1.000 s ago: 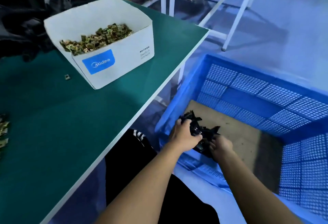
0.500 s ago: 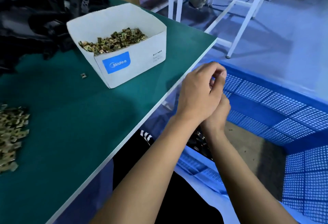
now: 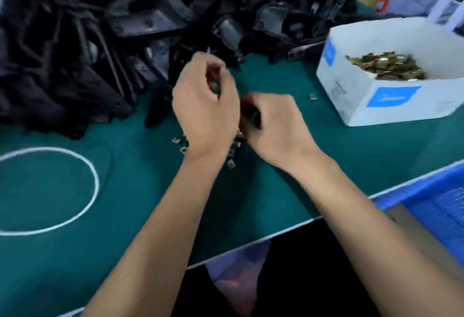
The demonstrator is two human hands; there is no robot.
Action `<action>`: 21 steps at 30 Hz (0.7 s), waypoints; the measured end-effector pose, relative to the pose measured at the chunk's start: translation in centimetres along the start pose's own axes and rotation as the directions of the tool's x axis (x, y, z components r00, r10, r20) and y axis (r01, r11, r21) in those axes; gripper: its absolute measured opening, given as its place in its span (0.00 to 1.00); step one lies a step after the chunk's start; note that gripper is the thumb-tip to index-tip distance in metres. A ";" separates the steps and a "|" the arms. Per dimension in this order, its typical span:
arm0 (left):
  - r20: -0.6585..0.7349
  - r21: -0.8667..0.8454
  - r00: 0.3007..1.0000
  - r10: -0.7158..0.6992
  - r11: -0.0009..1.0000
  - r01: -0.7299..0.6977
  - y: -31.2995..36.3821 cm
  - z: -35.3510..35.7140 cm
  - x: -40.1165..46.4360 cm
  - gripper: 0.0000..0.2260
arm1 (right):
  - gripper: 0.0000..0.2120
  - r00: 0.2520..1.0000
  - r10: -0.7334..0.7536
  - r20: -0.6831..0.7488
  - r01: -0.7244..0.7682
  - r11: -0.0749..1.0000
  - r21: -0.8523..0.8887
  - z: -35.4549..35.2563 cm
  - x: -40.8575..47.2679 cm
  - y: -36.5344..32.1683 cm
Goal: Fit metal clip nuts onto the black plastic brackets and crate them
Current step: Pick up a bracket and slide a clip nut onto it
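Clip nuts [image 3: 232, 151] scattered loose on green table [image 3: 313, 166] under both hands, more heaped in white box [image 3: 376, 100] far right. Black brackets [image 3: 125, 27] piled far left. Left hand [image 3: 204, 108] and right hand [image 3: 273, 125] fingers curled, side by side; blur hides what they hold. Blue crate [image 3: 442, 203] near right.

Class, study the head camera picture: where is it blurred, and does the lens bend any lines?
Head view: motion blur smears both hands, the left hand and right hand, and the pile of black plastic brackets; the white box looks soft; the wide lens bows the table edge.
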State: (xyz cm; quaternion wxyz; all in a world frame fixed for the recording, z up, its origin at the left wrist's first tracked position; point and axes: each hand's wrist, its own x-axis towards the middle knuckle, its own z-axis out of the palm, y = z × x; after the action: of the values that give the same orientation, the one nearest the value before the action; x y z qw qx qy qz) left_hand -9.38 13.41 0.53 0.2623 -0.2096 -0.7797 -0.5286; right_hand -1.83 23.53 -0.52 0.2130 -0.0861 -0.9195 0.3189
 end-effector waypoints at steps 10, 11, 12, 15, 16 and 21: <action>0.228 0.429 0.910 -0.345 0.875 0.224 -9.8 -6.7 2.6 0.20 | 0.17 0.948 -0.080 0.307 0.183 0.928 -0.325 6.2 9.0 -0.5; 0.243 0.426 0.908 -0.342 0.879 0.217 -10.1 -6.9 2.8 0.20 | 0.15 0.951 -0.079 0.299 0.175 0.934 -0.311 6.5 9.2 -0.4; 0.257 0.418 0.903 -0.345 0.882 0.218 -10.2 -7.1 3.0 0.20 | 0.13 0.956 -0.075 0.285 0.160 0.944 -0.289 6.8 9.2 -0.2; 0.272 0.333 0.879 -0.392 0.895 0.296 -10.2 -8.1 3.6 0.23 | 0.10 0.965 -0.057 0.257 0.121 0.963 -0.242 6.9 9.3 0.1; 0.280 0.304 0.875 -0.394 0.901 0.309 -10.3 -8.4 3.9 0.23 | 0.09 0.967 -0.051 0.250 0.108 0.970 -0.219 6.9 9.4 0.2; 0.372 0.171 0.846 -0.381 0.924 0.341 -10.8 -10.1 5.1 0.23 | 0.08 0.969 -0.053 0.241 0.099 0.978 -0.184 6.7 9.1 0.0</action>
State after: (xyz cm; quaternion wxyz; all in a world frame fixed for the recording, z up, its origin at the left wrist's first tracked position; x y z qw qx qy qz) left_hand -17.97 0.44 -0.91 0.0039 -0.1490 -0.8668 -0.4758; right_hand -12.95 22.55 -2.19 0.1055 -0.0328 -0.9676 0.2271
